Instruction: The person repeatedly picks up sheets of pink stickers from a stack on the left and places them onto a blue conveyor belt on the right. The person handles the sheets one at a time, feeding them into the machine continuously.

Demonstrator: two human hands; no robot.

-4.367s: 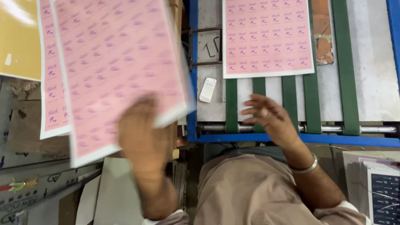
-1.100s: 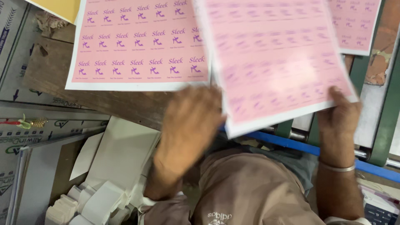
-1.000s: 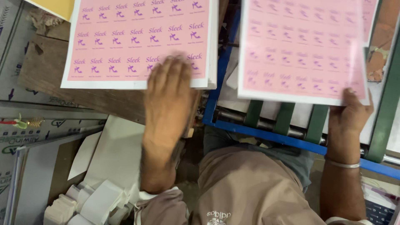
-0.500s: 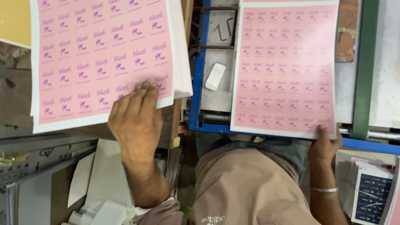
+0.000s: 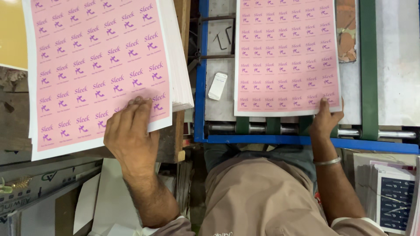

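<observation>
The left hand (image 5: 131, 137) lies flat on the near edge of the top pink sheet (image 5: 94, 70) of a thick stack of sheets (image 5: 177, 65), fingers spread a little and pressed onto the paper near its lower right corner; it grips nothing that can be seen, only rests on the surface. The sheet is smooth paper, pale pink with a white margin, printed in rows of small purple marks, and it sits slightly turned against the pile beneath it, whose white edges show as fine layers on the right side.

The right hand (image 5: 324, 120) is well apart, on the machine bed. Its fingertips press on the lower right corner of a second pink sheet (image 5: 286, 57), which lies flat and square on the grey feed table (image 5: 218, 48). Whether the thumb is tucked under the paper's edge is hard to tell from this angle. A thin metal bangle (image 5: 328, 161) circles that wrist.

The table has a blue painted frame (image 5: 306, 142), dark green belts (image 5: 368, 70) running lengthways, and shiny steel rollers (image 5: 258, 129) along the near edge. A small white rectangular block (image 5: 217, 86) lies on the grey surface between the stack and the second sheet.
</observation>
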